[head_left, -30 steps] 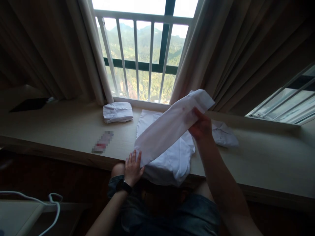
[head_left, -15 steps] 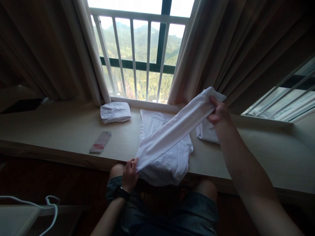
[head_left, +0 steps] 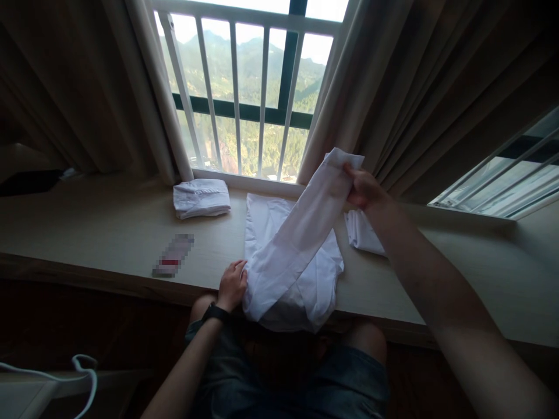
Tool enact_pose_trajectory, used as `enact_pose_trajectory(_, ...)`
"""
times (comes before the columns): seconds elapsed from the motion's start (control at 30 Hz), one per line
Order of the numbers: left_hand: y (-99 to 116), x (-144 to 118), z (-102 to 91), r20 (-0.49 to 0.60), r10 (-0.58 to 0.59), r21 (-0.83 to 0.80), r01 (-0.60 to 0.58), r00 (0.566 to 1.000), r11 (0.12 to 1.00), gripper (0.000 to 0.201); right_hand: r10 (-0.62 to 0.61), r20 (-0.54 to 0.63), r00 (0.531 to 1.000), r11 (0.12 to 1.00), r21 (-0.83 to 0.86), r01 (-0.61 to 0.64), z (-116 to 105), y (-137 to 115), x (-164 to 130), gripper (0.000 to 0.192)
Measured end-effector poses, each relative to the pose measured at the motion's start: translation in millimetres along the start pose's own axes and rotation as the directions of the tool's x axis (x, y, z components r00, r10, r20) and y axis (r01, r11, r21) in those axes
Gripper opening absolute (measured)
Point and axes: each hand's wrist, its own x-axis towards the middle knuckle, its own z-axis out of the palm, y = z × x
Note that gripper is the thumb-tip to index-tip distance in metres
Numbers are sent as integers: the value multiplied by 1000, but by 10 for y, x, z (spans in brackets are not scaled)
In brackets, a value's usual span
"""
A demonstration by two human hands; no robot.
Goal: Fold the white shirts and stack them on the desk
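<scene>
Two hands stretch one white shirt sleeve (head_left: 301, 233) — right hand (head_left: 362, 189) pinching its far end, left hand (head_left: 233, 286) gripping the near end at the ledge (head_left: 109, 233) edge. Folded shirt (head_left: 201, 198) lies far left; no writing readable.

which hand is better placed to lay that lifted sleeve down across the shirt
Right, probably. The right hand grips the raised end of the sleeve, while the left hand pins the shirt at the ledge's near edge.

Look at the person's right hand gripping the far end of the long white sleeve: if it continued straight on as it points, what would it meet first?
Probably the beige curtain by the window, just beyond the right hand; depth is unclear.
</scene>
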Motion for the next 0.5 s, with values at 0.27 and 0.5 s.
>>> enact_pose_trajectory(0.27,-294,1195,397,272,148,40,-165,951,986,31,11,55,998,1000,-28,-9,-17,-161,156,14)
enact_pose_trajectory(0.5,-507,1154,418,145,182,18,-186,973,982,38,-33,-104,994,994,-108,22,-224,-11,642,23)
